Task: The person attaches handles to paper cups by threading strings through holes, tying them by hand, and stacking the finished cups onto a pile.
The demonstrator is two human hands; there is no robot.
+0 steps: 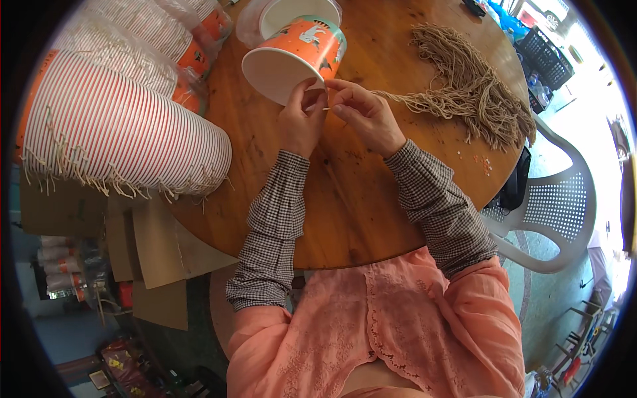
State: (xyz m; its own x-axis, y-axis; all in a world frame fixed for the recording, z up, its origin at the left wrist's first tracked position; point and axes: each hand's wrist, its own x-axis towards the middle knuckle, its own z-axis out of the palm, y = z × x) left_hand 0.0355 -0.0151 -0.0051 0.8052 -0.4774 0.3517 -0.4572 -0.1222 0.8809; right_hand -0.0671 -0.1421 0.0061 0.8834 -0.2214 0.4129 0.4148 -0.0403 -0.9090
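Observation:
An orange printed paper bucket [306, 41] lies tilted on its side on the table, its white open mouth facing me. At the near edge of its rim, my left hand [302, 123] is closed, thumb and forefinger curled together around a thin pale cord [326, 109]. My right hand [371, 116] pinches the same cord just to the right, its fingertips close to the rim. Exactly how the cord passes the rim is hidden by my fingers. A loose bundle of tan cords [468, 86] stretches from behind my right hand toward the table's right edge.
Long nested stacks of paper buckets [126, 119], several with cord ends dangling, lie at the left. Another white bucket [282, 16] stands behind the tilted one. The round wooden table [358, 205] has a grey plastic chair [557, 199] at its right; cardboard boxes [156, 245] sit lower left.

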